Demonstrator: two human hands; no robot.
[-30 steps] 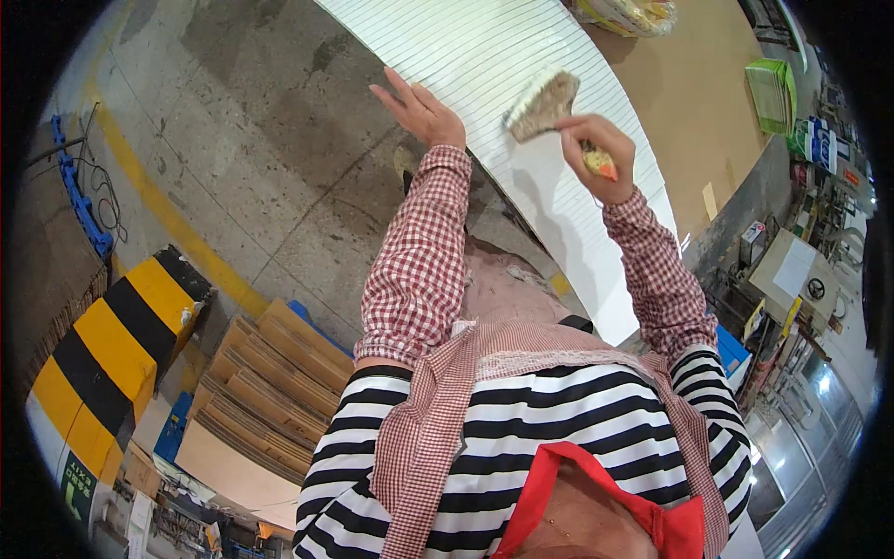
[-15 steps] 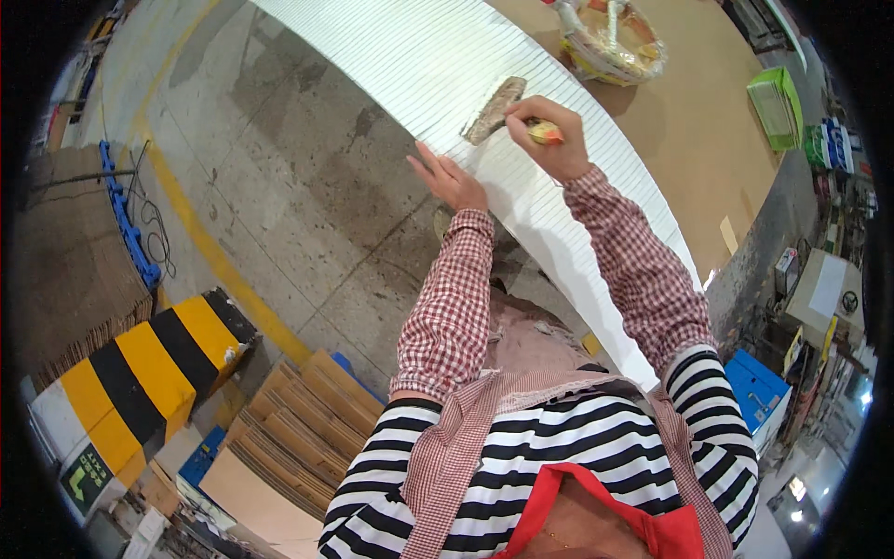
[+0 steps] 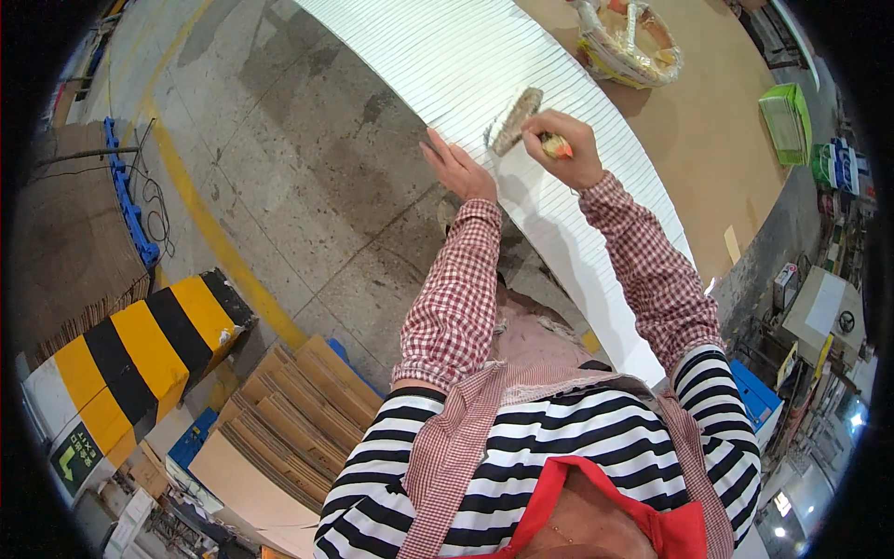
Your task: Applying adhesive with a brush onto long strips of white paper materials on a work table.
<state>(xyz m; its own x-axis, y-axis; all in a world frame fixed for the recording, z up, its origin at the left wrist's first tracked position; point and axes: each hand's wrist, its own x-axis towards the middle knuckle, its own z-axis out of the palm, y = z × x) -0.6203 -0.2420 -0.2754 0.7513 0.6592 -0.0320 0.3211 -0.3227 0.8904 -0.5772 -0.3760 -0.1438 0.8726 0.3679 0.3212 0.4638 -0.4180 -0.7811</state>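
A fan of overlapping white sheets (image 3: 568, 210), their edges showing as fine parallel lines, stretches across the table. My right hand (image 3: 566, 149) is closed round the handle of a wide, flat brush (image 3: 517, 121). The brush's pale bristles rest on or just above the sheets; which of the two I cannot tell. At the left edge of the sheets is my left hand (image 3: 458, 170), fingers stretched out and lying against that edge. It holds nothing that I can see.
On the brown board tabletop (image 3: 694, 149) stands a plastic-lined bucket (image 3: 630, 45). A green-and-white pack (image 3: 785, 121) sits beyond its right edge. Stacked cardboard (image 3: 289, 419) and a yellow-and-black striped barrier (image 3: 140, 359) stand at my left, with a blue rail (image 3: 128, 200) further off.
My right hand and the brush have shifted slightly right and downward in the view. Bucket, sheets and table appear shifted right too, as the view has moved. The left hand stays at the sheets' edge.
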